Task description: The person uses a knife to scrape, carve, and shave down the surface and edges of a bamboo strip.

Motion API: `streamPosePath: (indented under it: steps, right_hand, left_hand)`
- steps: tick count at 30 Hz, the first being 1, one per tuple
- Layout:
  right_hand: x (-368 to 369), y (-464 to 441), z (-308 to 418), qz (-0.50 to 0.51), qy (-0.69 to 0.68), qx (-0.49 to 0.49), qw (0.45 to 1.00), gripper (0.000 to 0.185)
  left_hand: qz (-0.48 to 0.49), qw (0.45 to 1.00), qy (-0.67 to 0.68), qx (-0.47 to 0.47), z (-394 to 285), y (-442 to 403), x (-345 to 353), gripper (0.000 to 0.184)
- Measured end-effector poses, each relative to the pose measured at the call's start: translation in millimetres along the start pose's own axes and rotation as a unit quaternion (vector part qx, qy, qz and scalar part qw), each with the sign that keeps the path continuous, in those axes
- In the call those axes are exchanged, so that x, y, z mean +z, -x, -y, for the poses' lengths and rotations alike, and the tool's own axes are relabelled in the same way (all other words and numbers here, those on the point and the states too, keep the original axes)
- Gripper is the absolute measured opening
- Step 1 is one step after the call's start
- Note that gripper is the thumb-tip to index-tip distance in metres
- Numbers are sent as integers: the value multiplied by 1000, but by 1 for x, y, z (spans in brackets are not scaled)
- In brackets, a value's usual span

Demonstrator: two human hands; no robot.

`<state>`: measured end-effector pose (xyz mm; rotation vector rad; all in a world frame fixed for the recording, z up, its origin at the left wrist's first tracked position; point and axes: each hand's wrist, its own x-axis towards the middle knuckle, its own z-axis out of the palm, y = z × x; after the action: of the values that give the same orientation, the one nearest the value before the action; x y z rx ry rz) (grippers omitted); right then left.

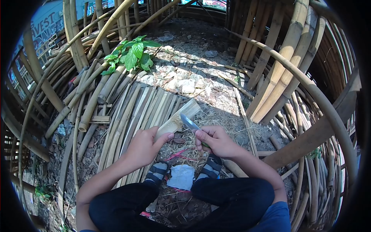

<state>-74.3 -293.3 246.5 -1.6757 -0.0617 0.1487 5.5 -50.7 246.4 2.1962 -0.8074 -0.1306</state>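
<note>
My left hand [143, 144] is closed around the near end of a pale split bamboo piece [188, 109], which slants up and away to the right. In my right hand [216, 141] is a knife [189, 122], its shiny blade pointing up and left. The blade lies over or against the bamboo's right side; whether it touches cannot be made out. A bit of green shows under my right fingers, perhaps the knife's handle. Left of the held piece, a row of split bamboo strips [129, 112] lies on the ground.
Bamboo poles [282, 58] lean at the right, and a curved pole [328, 104] arches past my right arm. More poles [91, 104] are piled at left beside a leafy green plant [133, 54]. A pale sheet [181, 176] lies between my sandalled feet, near pink string [176, 154].
</note>
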Motion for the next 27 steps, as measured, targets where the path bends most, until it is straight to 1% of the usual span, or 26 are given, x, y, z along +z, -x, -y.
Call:
streamPosePath:
  steps: [1,4,6,8,10,11,13,17,19,22,24,25,26,27]
  right_hand:
    - [1,-3,-2,26,-28,25,999,35]
    - [1,-8,-4,18,-73,42,996,33]
    - [1,-8,-7,9,-73,31,997,34]
    - [-1,-9,-9,4,-70,20,997,36]
    - [-3,-8,-11,-31,-30,20,999,36]
    - [-4,-8,-12,-30,-30,20,999,36]
    - [-4,-8,-15,-73,2,-12,997,38]
    - [-7,-5,-13,-85,9,-13,996,36]
    - [-10,-5,-11,-104,49,-11,993,36]
    - [-19,-8,-13,-124,26,-15,992,37]
    - [-39,-6,7,-237,-64,51,968,38]
    - [-58,-4,8,-236,-62,54,968,38]
    - [-77,-2,6,-279,-46,68,957,38]
    - [-83,-5,12,-318,-25,77,945,39]
  left_hand:
    - [-7,1000,-10,2,-3,0,1,46]
    - [-18,1000,-15,12,-2,0,6,46]
    - [-22,1000,-8,20,-1,0,8,45]
    - [-31,999,-8,39,-1,0,7,46]
    - [-30,999,-12,36,-5,2,5,47]
    - [-28,999,-18,34,-7,2,4,48]
    - [-27,999,-26,35,-8,4,1,49]
    - [-29,999,-29,31,-6,3,1,51]
    - [-24,999,-34,26,-9,2,0,51]
    - [-25,998,-53,24,-5,2,-2,52]
    - [-33,997,-65,26,2,4,-6,52]
    - [-16,999,-42,-8,7,7,-10,52]
    - [2,999,-23,-40,11,9,-14,52]
    - [-3,999,-24,-39,16,8,-16,52]
